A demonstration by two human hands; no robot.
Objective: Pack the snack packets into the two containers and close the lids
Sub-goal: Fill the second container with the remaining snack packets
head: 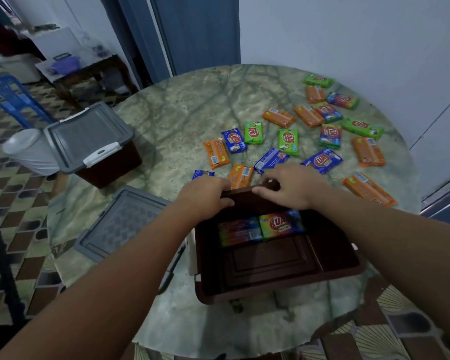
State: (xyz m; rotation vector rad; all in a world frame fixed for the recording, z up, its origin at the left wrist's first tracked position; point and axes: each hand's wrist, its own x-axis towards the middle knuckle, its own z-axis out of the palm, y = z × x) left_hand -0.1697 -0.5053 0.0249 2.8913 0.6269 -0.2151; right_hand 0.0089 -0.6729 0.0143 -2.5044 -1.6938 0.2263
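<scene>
An open brown container (276, 266) stands near the table's front edge, with two rainbow-coloured snack packets (260, 229) lying side by side inside at its far end. My left hand (205, 196) grips the far rim at its left corner. My right hand (289, 188) curls over the far rim to the right. Its grey lid (120, 224) lies flat on the table to the left. A second brown container (109, 162) with its grey lid (89, 136) on sits at the table's left edge. Several orange, green and blue packets (289, 141) are scattered beyond.
The round marble-patterned table (182, 120) stands against a white wall on the right. A white stool (29, 152) and a blue plastic chair (8, 97) stand on the patterned floor to the left, near a small wooden side table (89, 71).
</scene>
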